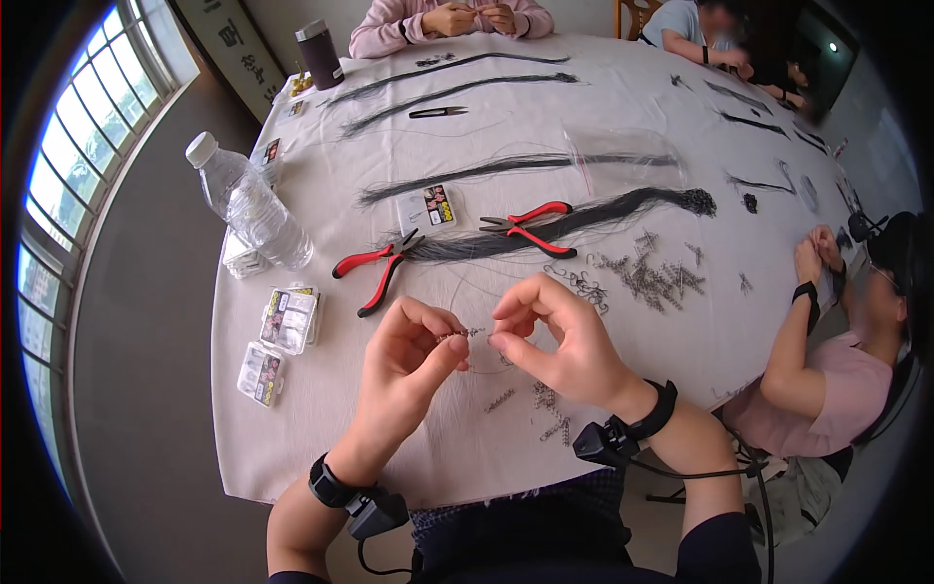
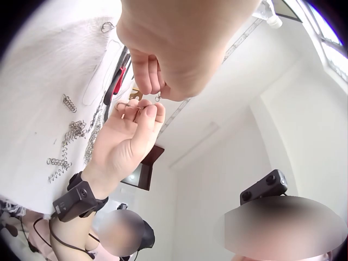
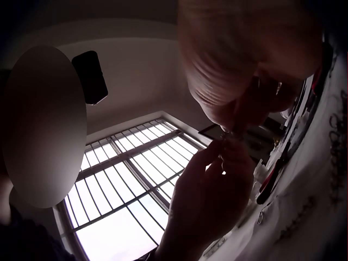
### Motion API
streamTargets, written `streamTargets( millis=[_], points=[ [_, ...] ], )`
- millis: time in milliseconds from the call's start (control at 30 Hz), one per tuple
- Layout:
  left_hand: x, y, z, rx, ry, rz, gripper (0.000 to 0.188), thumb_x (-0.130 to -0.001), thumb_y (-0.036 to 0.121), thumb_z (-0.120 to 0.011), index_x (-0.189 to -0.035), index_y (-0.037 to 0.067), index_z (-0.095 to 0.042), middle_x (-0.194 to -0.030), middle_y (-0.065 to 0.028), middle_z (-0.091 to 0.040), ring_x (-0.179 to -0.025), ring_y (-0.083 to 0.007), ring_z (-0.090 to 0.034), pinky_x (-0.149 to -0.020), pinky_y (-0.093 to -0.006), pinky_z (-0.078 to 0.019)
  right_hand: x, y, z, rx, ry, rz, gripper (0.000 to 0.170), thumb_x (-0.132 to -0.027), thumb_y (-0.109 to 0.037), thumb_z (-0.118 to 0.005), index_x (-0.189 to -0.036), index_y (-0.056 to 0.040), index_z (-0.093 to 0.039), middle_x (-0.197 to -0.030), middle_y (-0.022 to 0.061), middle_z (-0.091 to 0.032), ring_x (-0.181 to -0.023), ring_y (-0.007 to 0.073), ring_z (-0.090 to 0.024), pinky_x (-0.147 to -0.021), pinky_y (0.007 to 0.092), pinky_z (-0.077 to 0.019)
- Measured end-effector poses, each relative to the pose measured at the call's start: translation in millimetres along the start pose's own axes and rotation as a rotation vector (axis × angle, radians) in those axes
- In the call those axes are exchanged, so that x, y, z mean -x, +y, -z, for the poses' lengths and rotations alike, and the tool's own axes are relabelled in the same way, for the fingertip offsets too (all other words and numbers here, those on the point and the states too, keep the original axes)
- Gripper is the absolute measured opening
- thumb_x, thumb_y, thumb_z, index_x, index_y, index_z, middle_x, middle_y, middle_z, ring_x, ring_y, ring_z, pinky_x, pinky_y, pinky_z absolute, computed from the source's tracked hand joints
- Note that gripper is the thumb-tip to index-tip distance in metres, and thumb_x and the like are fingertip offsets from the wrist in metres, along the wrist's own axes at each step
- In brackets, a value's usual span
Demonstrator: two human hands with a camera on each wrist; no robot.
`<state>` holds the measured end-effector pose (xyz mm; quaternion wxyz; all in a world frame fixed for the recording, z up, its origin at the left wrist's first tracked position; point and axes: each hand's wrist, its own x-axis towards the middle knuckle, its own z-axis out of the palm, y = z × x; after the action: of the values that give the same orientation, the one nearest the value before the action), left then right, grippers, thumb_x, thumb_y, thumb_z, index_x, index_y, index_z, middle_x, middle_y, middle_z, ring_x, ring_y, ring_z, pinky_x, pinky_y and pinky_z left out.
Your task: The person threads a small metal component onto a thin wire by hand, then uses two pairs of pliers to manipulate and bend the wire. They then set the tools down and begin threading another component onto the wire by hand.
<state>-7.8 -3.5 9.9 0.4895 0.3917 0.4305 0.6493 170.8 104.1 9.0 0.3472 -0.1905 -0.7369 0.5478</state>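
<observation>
In the head view the left hand [image 1: 413, 360] pinches a small twisted metal piece [image 1: 465, 333] between thumb and fingers, its tip sticking out to the right. Close on the right, the right hand [image 1: 555, 341] has thumb and index finger pinched at a thin dark hook or wire, partly hidden by the fingertips. The left wrist view shows the right hand [image 2: 128, 138] palm up, a thin curved wire [image 2: 124, 104] at its fingertips, just below the left hand [image 2: 168, 49]. Dimness in the right wrist view hides what lies between the hands.
Beyond the hands lie red-handled pliers [image 1: 389, 265], a second pair [image 1: 533, 232] and bundles of black line [image 1: 623, 209]. Metal swivels [image 1: 652, 277] lie to the right, small plastic boxes [image 1: 290, 319] and a bottle [image 1: 255, 209] to the left. Other people sit around the table [image 1: 292, 428].
</observation>
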Motion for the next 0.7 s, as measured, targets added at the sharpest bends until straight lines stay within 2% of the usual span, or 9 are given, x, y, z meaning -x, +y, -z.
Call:
streamTargets(
  millis=[233, 433, 500, 533, 600, 700],
  points=[
    [0.7, -2.6, -1.9, 0.009, -0.032, -0.003, 0.019, -0.095, -0.001, -0.067, -0.095, 0.003, -0.049, -0.100, -0.0090, -0.063, -0.086, -0.0115, -0.060, -0.077, -0.0264, -0.0529, 0.4, 1.0, -2.0, -0.020, 0.008, -0.018, 0.020, -0.089, -0.006, -0.073, -0.105, -0.0039, -0.061, -0.090, 0.0026, -0.070, -0.084, 0.0094, -0.066, -0.077, 0.0267, -0.0482],
    [3.0, -5.2, -4.9, -0.144, -0.018, -0.038, 0.018, -0.092, -0.005, -0.067, -0.105, -0.001, -0.055, -0.102, -0.0069, -0.063, -0.088, -0.0100, -0.060, -0.080, -0.0265, -0.0526, 0.8, -0.7, -3.4, -0.024, 0.003, 0.008, 0.019, -0.089, -0.004, -0.072, -0.107, -0.0028, -0.066, -0.091, 0.0041, -0.072, -0.083, 0.0107, -0.067, -0.077, 0.0267, -0.0499],
    [2.1, -9.5, -2.4, -0.428, -0.046, -0.241, 0.018, -0.088, -0.008, -0.069, -0.104, -0.002, -0.063, -0.100, -0.0073, -0.064, -0.085, -0.0113, -0.062, -0.078, -0.0266, -0.0526, 0.5, -1.7, -4.0, 0.005, 0.002, 0.034, 0.018, -0.089, -0.003, -0.071, -0.107, -0.0025, -0.068, -0.092, 0.0046, -0.072, -0.082, 0.0113, -0.068, -0.076, 0.0271, -0.0511],
    [1.8, -8.1, -3.0, -0.428, -0.046, -0.241, 0.018, -0.088, -0.008, -0.069, -0.104, -0.002, -0.063, -0.100, -0.0073, -0.064, -0.085, -0.0113, -0.062, -0.078, -0.0266, -0.0526, 0.3, -2.1, -4.3, 0.039, 0.012, 0.078, 0.018, -0.089, -0.002, -0.070, -0.107, -0.0024, -0.069, -0.091, 0.0051, -0.072, -0.081, 0.0119, -0.068, -0.075, 0.0275, -0.0522],
    [0.8, -3.3, -5.2, -0.638, -0.009, -0.395, 0.015, -0.083, -0.010, -0.070, -0.095, -0.001, -0.067, -0.095, -0.0087, -0.065, -0.080, -0.0145, -0.064, -0.072, -0.0273, -0.0526, -0.2, -3.3, -3.6, 0.073, 0.022, 0.121, 0.018, -0.089, 0.000, -0.070, -0.106, -0.0023, -0.070, -0.091, 0.0056, -0.072, -0.080, 0.0126, -0.069, -0.073, 0.0279, -0.0533],
    [0.5, -1.4, -5.6, -0.708, -0.005, -0.436, 0.015, -0.081, -0.008, -0.074, -0.092, 0.000, -0.068, -0.092, -0.0093, -0.066, -0.075, -0.0168, -0.065, -0.069, -0.0277, -0.0526, -0.9, -6.7, -1.4, 0.182, -0.007, 0.198, 0.015, -0.088, 0.002, -0.068, -0.102, -0.0020, -0.069, -0.089, 0.0062, -0.072, -0.079, 0.0135, -0.069, -0.072, 0.0283, -0.0545]
  ],
)
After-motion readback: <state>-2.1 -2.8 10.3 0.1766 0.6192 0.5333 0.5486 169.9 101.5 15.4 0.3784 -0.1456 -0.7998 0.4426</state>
